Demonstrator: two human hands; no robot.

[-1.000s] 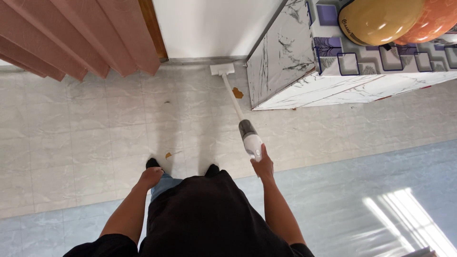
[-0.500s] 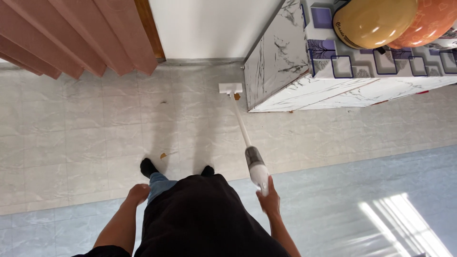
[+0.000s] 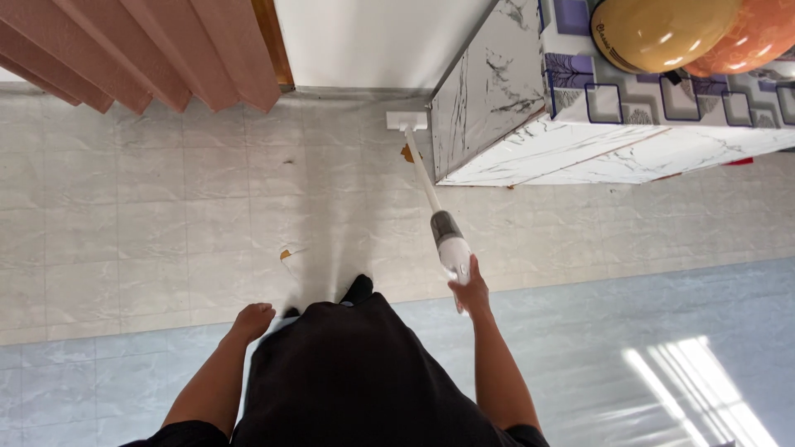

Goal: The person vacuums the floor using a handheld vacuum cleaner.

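My right hand (image 3: 471, 290) grips the handle of a white stick vacuum (image 3: 449, 236). Its thin tube runs forward to the flat white floor head (image 3: 407, 121), which rests on the pale tiles close to the wall, beside a marble-patterned cabinet (image 3: 489, 99). A brown scrap (image 3: 406, 153) lies on the floor next to the tube, just behind the head. My left hand (image 3: 251, 319) hangs at my side with the fingers curled, holding nothing. A second small brown scrap (image 3: 286, 254) lies on the tiles ahead of my feet.
Pink pleated curtains (image 3: 149, 50) hang at the upper left beside a wooden door frame (image 3: 273, 41). A yellow helmet (image 3: 662, 33) and an orange one (image 3: 758, 33) sit on the cabinet. Grey-blue flooring (image 3: 629, 331) with a sunlit patch lies to my right.
The vacuum was drawn back from the wall, then pushed forward again; its head is once more near the wall past the brown scrap. My right arm extended with it.
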